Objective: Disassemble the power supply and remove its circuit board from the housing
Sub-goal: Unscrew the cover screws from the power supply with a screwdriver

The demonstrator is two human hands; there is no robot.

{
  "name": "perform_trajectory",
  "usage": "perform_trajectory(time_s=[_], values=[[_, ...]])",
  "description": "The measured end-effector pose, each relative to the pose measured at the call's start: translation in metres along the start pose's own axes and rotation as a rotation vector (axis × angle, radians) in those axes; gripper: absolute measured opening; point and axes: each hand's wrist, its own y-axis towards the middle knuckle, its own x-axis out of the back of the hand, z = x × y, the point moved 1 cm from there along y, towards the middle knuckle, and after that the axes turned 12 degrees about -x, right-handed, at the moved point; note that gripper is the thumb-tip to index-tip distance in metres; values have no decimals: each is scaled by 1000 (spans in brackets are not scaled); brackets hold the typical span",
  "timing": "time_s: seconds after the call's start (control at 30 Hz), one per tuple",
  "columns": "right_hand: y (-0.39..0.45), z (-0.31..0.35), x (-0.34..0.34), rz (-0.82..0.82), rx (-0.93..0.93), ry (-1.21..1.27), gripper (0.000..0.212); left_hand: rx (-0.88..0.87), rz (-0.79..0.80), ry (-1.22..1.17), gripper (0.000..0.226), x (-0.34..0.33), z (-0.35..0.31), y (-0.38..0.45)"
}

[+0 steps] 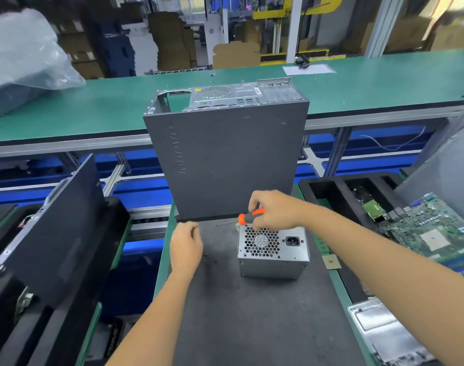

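A silver power supply point(274, 250) stands on the dark grey mat point(252, 313), its honeycomb fan grille and power socket facing me. My right hand point(274, 210) grips an orange-and-black screwdriver point(248, 217) just above the supply's far top edge, the thin shaft pointing left over the mat. My left hand point(186, 245) hovers over the mat to the left of the supply, fingers loosely curled; I cannot tell whether it holds anything. A few small dark screws point(207, 258) lie on the mat beside it.
A grey computer case point(225, 154) stands upright right behind the supply. A dark side panel point(54, 233) leans at the left. At the right, a black foam tray point(331, 191) holds a green motherboard point(431, 233). A green conveyor point(93, 107) runs across the back.
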Motion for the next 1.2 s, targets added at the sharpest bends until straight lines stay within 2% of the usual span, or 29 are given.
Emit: perform_trajectory(time_s=[0.03, 0.07, 0.13, 0.23, 0.33, 0.4, 0.53, 0.73, 1.2], values=[[-6, 2, 12, -45, 11, 8, 28, -33, -45, -80, 22, 6, -15, 6], [-13, 4, 25, -83, 22, 19, 25, -94, -12, -160, 30, 10, -32, 13], [-27, 6, 53, -131, 36, 30, 17, -251, 180, -290, 40, 11, -68, 21], [-52, 9, 86, -229, 33, -22, 12, -405, 411, -365, 37, 2, -111, 17], [-73, 8, 98, -287, 13, -43, 13, -453, 498, -356, 17, -11, -134, 5], [-83, 4, 98, -294, -4, -58, 13, -425, 533, -400, 7, -20, -144, -5], [-93, -3, 92, -295, -20, -106, 16, -432, 605, -349, 9, -29, -159, -16], [-95, 1, 84, -302, -18, -150, 18, -456, 581, -219, 11, -31, -158, -21], [-91, 9, 81, -280, -24, -243, 21, -459, 539, -228, 16, -34, -152, -22]])
